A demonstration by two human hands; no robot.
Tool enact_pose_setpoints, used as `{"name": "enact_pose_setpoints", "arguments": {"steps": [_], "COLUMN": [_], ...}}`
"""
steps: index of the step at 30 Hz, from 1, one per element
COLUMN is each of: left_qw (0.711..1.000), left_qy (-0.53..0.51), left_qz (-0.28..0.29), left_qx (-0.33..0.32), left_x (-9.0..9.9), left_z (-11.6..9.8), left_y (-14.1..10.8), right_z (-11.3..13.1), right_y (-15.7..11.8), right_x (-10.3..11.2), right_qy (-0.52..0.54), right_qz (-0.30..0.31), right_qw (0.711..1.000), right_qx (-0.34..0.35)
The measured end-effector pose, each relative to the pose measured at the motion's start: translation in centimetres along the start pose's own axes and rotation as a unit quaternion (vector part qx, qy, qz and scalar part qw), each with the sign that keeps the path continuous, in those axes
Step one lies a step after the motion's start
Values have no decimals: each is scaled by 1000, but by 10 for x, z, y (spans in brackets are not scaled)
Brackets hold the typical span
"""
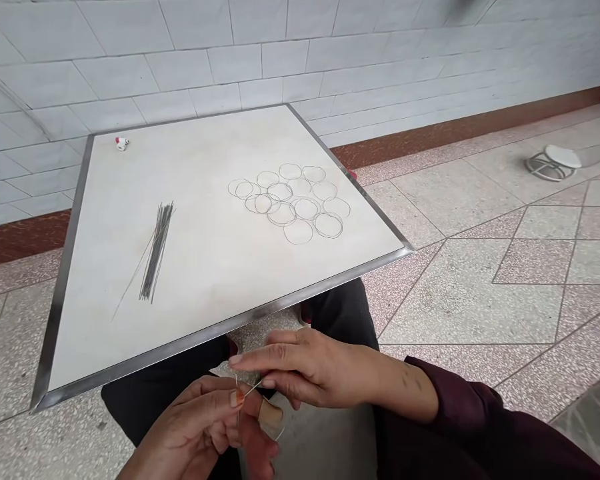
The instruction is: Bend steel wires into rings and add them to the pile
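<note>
Over my lap, just in front of the table's near edge, my left hand (205, 417) pinches a thin metal wire (253, 387) between thumb and fingers. A tan wrap (271, 413) covers one of its fingers. My right hand (307, 367) comes in from the right and grips the wire's other part between thumb and fingers, with the index finger stretched out above it. Two pieces of wire seem to cross at the left thumb; part of the wire is hidden by the fingers. On the table (205, 267) lie a bundle of straight wires (157, 253) and several wire rings (299, 231), some overlapping.
A small white and red object (122, 143) sits at the table's far left corner. The metal table edging (220, 337) runs just beyond my hands. A white tiled wall (180, 67) stands behind, and a low stool (555, 162) is on the floor at right.
</note>
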State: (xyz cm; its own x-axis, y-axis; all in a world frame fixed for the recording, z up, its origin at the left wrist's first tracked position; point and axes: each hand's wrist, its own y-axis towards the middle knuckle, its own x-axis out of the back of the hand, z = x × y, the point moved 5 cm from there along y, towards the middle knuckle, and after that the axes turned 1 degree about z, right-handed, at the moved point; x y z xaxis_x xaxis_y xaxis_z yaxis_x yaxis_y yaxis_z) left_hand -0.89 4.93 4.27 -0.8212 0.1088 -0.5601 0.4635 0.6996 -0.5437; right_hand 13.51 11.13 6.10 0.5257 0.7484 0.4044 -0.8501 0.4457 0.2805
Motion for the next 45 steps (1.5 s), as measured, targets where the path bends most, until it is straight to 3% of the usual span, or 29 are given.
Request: {"name": "enact_pose_setpoints", "arguments": {"steps": [4, 12, 19, 26, 31, 34, 39, 45], "left_qw": [1000, 998, 999, 997, 992, 992, 996, 997], "left_qy": [12, -55, -34, -46, -71, -71, -71, -62], "left_qz": [20, -35, -31, -66, -102, -106, -59, -37], "left_qx": [12, 21, 0, 4, -6, -3, 17, 1], "left_x": [-9, -4, -5, -12, -5, 0, -2, -10], "left_z": [-3, 9, 9, 11, 14, 16, 17, 17], "left_y": [1, 1, 6, 7, 11, 12, 17, 20], "right_z": [1, -3, -5, -9, -15, -14, -10, -10], "right_y": [1, 0, 1, 1, -2, -1, -1, -3], "right_x": [0, 3, 7, 6, 5, 7, 13, 15], "right_qy": [15, 43, 54, 119, 191, 174, 84, 70], "right_qz": [20, -46, -85, -66, -42, -20, -13, -4], "right_qw": [1000, 998, 994, 987, 970, 976, 995, 997], "right_qx": [-1, -8, -30, -88, -143, -127, -48, -37]}}
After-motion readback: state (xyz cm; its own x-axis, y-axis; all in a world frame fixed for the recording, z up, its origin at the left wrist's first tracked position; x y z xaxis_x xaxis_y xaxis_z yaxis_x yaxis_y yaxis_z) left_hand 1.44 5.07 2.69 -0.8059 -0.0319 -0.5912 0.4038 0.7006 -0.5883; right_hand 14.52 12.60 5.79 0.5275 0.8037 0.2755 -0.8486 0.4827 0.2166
